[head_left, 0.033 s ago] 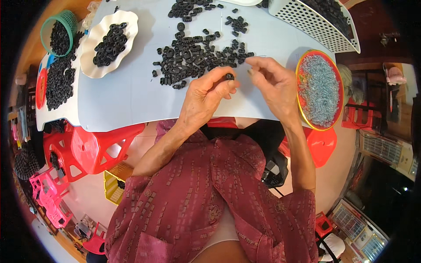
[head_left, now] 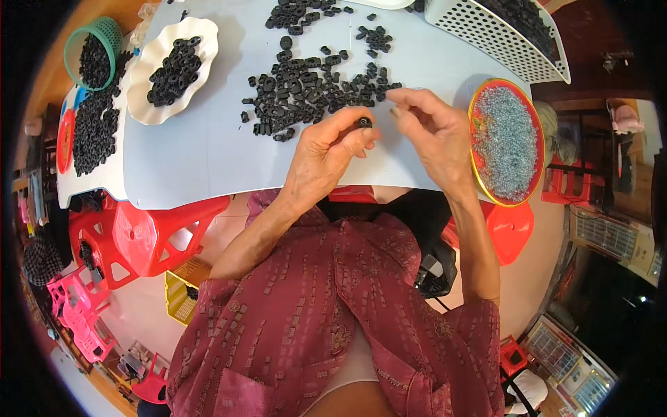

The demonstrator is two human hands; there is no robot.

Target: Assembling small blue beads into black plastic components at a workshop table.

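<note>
Left hand (head_left: pixel 323 156): pinches 1 black ring (head_left: pixel 363 123) between thumb and fingertips, just above the table (head_left: pixel 194 160) edge. Right hand (head_left: pixel 434 132): fingers curled narrow just beside the ring, whether holding anything cannot be told. Around: ring pile (head_left: pixel 306 87) beyond the hands, red dish (head_left: pixel 506 142) of grey bits at right, white plate (head_left: pixel 174 69) and green basket (head_left: pixel 94 52) of rings at left.

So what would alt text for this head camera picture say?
A person's left hand pinches a small black ring over a pale table, the right hand beside it. A pile of black rings lies ahead; a red-rimmed bowl of silvery bits sits right.
</note>
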